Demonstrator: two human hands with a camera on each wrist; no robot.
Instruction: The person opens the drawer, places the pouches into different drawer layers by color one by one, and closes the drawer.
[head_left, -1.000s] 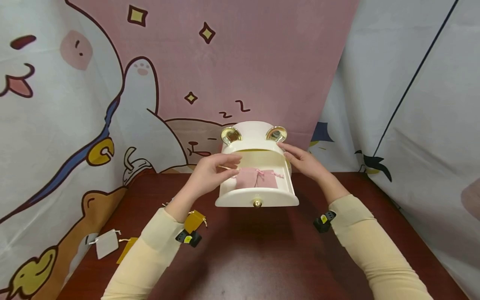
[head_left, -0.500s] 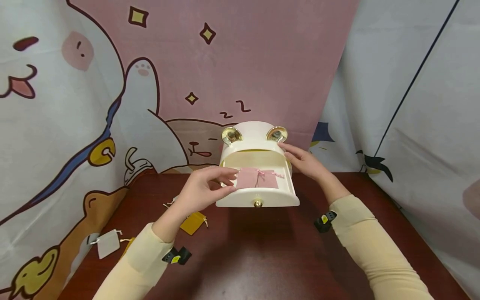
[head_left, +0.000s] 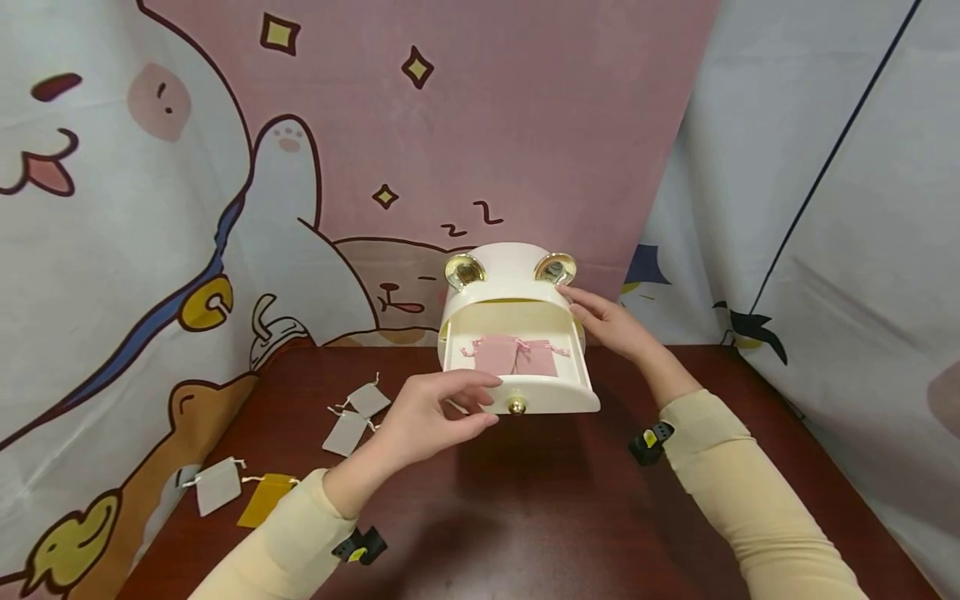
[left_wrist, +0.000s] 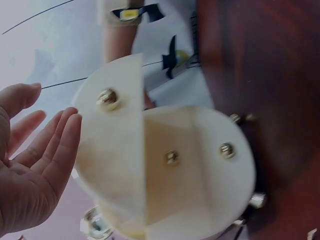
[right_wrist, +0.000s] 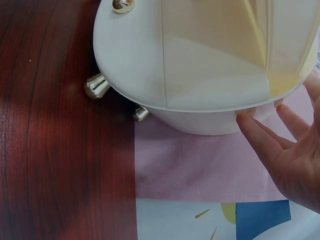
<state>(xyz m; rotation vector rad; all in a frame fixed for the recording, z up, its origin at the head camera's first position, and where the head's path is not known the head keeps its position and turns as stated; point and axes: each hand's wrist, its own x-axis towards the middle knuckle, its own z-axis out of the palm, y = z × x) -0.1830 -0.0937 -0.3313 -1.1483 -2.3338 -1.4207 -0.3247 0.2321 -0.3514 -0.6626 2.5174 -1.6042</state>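
Note:
A cream storage box [head_left: 510, 273] with gold ear-like shapes stands at the back of the table, its top drawer [head_left: 555, 396] pulled out. Inside the drawer lie two pink drawstring pouches [head_left: 495, 357]. My left hand [head_left: 438, 412] is at the left part of the drawer front, fingers loosely extended and holding nothing. In the left wrist view its fingertips are beside the drawer front's edge, near the gold knob [left_wrist: 108, 99]; contact is unclear. My right hand [head_left: 615, 327] rests its fingertips on the box's right side, as the right wrist view also shows.
On the left of the dark red table [head_left: 525, 517] lie several drawstring pouches: grey pouches [head_left: 217, 486] and a yellow pouch [head_left: 267, 500] partly behind my left sleeve. Two more drawers show below the top one in the left wrist view. A printed cloth [head_left: 525, 125] hangs close behind the box.
My left hand has come down from above the drawer's left side to the drawer front. A yellow pouch near my left wrist is now hidden by that arm. My right hand stays in place.

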